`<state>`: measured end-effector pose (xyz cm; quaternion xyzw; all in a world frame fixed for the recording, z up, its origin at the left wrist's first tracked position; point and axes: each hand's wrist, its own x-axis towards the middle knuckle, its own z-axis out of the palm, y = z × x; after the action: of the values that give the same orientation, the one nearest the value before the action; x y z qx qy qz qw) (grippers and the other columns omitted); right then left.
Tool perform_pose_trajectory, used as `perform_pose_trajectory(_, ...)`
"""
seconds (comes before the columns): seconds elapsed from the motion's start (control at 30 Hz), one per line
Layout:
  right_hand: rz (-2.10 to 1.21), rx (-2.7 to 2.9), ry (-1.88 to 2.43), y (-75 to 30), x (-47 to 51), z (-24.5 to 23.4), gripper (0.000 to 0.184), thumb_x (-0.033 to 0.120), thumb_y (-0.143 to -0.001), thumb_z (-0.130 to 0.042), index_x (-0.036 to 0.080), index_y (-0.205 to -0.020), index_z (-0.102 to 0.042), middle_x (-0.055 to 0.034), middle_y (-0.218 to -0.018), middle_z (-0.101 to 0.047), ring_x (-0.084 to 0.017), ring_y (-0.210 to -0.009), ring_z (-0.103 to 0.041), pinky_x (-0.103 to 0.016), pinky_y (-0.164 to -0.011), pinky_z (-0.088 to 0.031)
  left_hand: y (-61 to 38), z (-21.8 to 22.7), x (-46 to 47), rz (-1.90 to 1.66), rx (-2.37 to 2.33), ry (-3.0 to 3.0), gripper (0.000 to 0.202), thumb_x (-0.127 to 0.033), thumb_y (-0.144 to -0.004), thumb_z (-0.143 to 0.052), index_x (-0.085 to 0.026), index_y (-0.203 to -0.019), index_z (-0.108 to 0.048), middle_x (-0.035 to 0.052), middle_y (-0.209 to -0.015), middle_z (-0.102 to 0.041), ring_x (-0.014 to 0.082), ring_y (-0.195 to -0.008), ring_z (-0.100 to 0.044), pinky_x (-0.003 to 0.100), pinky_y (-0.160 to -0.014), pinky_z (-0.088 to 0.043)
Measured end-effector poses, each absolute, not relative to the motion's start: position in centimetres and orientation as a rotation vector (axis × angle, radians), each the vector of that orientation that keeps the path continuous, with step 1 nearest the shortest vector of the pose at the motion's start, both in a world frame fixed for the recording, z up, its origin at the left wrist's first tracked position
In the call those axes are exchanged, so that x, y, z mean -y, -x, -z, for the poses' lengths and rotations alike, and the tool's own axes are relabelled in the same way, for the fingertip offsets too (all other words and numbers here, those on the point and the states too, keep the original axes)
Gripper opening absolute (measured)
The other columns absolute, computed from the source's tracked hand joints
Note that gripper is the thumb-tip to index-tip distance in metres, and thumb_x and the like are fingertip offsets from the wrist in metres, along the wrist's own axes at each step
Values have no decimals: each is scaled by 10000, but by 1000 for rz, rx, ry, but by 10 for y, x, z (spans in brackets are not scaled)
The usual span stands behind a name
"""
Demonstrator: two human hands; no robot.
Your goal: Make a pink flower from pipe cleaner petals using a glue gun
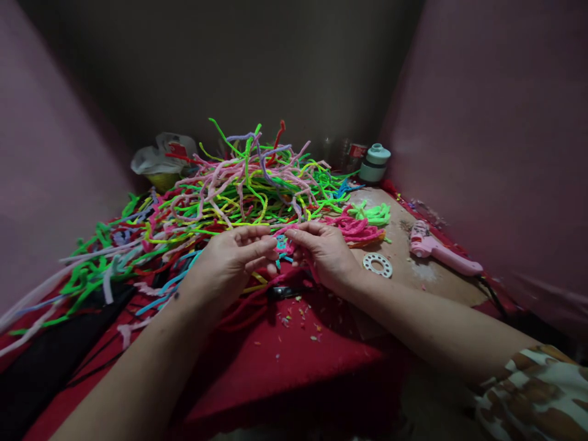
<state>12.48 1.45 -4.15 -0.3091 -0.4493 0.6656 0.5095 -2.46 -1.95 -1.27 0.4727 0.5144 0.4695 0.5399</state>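
From where I stand, the left hand (234, 260) and the right hand (325, 252) meet over the middle of the red-covered table (285, 367), in from its near edge, thumbs and fingertips pinching a small pink-and-blue fuzzy piece (285, 242) between them. The step looks like twisting or shaping it; the next move seems to call for one pinch staying firm while the other turns. Loose fuzzy stems (248, 190) heap toward the far edge; a pink corded tool (443, 252) lies near the right edge.
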Motion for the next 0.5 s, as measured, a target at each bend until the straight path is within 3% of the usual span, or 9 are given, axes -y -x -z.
perform_pose_trajectory(0.1,-1614,1086,745,-124,-13,40,163,295,-668,-691,148,-710,-633,29,-563,-569,-60,-444,-467,-206,-436,-390,28,15,15,-946,-1062,-960,195,-192,-656,-693,-126,-801,-580,-7,-587,-601,66,-437,-537,168,-431,-437)
perform_pose_trajectory(0.23,-1592,1122,727,-125,-12,41,156,288,-670,-687,138,-696,-654,20,-568,-583,-62,-465,-478,-203,-454,-383,18,12,21,-1012,-1127,-1054,178,-210,-643,-706,-144,-714,-557,-33,-501,-572,73,-366,-491,180,-360,-402)
perform_pose_trajectory(0.5,-1626,1171,699,-126,-11,43,158,293,-689,-669,136,-686,-650,21,-541,-562,-68,-434,-460,-213,-427,-356,4,8,31,-1165,-1484,-1514,199,-297,-679,-663,-162,-653,-519,-48,-517,-511,73,-441,-446,194,-433,-352)
